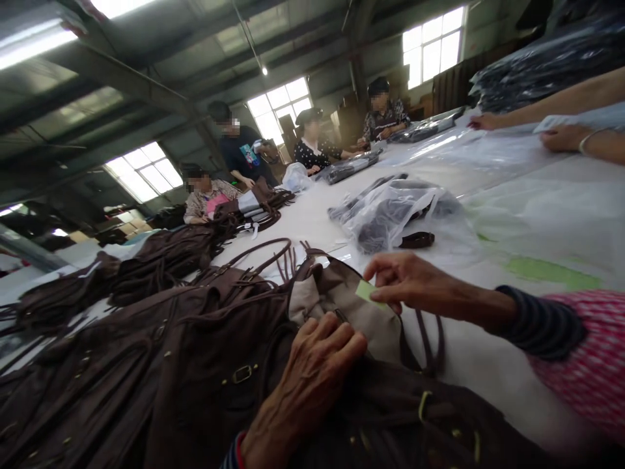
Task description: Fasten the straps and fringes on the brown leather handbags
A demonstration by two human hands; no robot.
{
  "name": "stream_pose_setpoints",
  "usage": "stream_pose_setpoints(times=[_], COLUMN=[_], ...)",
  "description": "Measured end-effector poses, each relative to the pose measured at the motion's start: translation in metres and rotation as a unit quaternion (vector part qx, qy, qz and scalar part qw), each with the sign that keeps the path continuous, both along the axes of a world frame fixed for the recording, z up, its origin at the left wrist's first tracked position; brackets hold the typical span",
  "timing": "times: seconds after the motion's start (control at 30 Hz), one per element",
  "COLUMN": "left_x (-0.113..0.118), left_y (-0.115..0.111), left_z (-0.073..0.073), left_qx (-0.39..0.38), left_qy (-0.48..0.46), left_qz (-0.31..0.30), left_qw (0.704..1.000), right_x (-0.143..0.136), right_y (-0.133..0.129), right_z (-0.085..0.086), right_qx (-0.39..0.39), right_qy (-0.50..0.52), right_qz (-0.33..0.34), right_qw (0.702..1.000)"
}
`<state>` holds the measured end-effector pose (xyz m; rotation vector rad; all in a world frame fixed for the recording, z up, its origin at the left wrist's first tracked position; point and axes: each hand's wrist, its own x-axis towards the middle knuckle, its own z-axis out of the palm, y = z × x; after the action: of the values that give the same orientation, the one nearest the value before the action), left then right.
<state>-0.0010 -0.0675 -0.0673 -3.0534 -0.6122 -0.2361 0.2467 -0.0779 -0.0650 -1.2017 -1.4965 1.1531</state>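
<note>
A dark brown bag point(209, 365) with a small buckle lies in front of me, its mouth spread and its beige lining point(383, 329) showing. My left hand point(315, 368) has its fingers curled over the edge of the opening, gripping the bag; the fingertips are partly hidden. Just above the lining, my right hand point(410, 280) pinches a small pale yellow-green slip of paper point(365, 290) between thumb and fingers. Thin brown straps point(432, 342) hang beside the opening, below my right hand.
More brown bags point(161, 257) lie heaped along the left. Beyond my right hand is a bag in clear plastic point(390, 212). Another person's hands point(561, 138) handle plastic at the right, near a stack of wrapped goods point(547, 71). Several people work along the white table point(307, 212).
</note>
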Motion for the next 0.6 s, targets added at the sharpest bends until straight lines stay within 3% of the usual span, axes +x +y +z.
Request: stream_pose_setpoints(times=[0.13,0.3,0.4,0.6], left_x=[-0.005,-0.008,-0.009,-0.010], left_y=[-0.001,0.002,0.003,0.003], left_z=[-0.001,-0.004,-0.006,-0.009], left_qx=[-0.006,-0.024,-0.024,-0.005], left_qy=[-0.006,-0.007,-0.004,-0.032], left_qz=[-0.010,-0.018,-0.016,-0.025], left_qw=[1.000,1.000,1.000,0.999], right_x=[-0.039,-0.047,-0.054,-0.063], right_y=[0.022,0.025,0.030,0.032], right_z=[-0.014,-0.021,-0.026,-0.034], right_qx=[-0.078,-0.138,-0.119,-0.056], right_qy=[0.024,0.041,0.049,-0.036], right_qz=[0.044,0.063,0.033,0.024], right_qw=[0.996,0.988,0.991,0.998])
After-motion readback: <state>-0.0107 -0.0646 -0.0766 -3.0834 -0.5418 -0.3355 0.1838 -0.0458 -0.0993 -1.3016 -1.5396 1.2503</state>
